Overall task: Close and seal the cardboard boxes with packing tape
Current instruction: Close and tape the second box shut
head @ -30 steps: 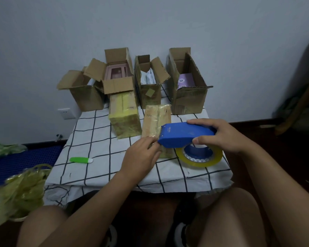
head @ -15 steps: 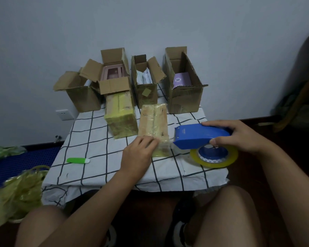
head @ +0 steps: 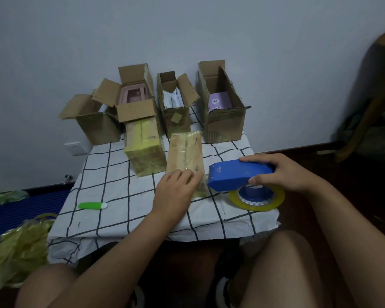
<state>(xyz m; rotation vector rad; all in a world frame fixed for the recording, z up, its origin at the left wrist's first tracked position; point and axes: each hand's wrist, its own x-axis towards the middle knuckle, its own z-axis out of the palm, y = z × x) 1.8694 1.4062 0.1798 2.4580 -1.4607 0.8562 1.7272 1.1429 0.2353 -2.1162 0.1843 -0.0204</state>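
Left hand (head: 176,192) flat, fingers spread, pressing near end of taped box (head: 185,156) at bench (head: 111,196) centre. Right hand (head: 282,172) grips dispenser (head: 238,175) just right of it. We judge box light, stiff, film slick: hold by edges.

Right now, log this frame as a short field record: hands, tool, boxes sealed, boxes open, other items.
left hand: fingers rest on near end of the taped box
right hand: grips the blue tape dispenser
tape roll: yellowish, mounted under dispenser
sealed: taped box, yellow-taped box
open boxes: four at the back, e.g. rightmost box
other: green cutter on checked cloth
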